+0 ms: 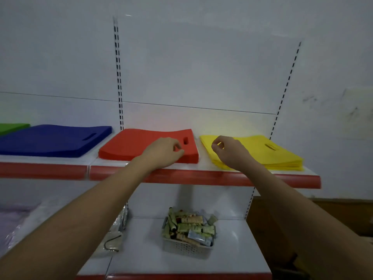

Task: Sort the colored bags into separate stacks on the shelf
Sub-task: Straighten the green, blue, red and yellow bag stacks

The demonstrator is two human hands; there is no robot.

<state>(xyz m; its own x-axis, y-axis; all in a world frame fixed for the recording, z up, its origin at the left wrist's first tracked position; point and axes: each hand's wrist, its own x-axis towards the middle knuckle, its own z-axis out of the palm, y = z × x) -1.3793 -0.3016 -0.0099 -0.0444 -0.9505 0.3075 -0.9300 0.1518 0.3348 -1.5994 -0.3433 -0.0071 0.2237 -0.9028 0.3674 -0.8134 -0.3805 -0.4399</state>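
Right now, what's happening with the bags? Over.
Left hand over red stack, right hand over yellow stack, both empty. Blue stack separate. Nothing blocking.

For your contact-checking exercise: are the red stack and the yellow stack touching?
Apart. The head view shows a strip of white shelf between the red stack and the yellow stack.

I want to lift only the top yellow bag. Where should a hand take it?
Probably at the near left corner of the yellow stack, coming from the front: its layered edges fan out there, and the right hand is already over it.
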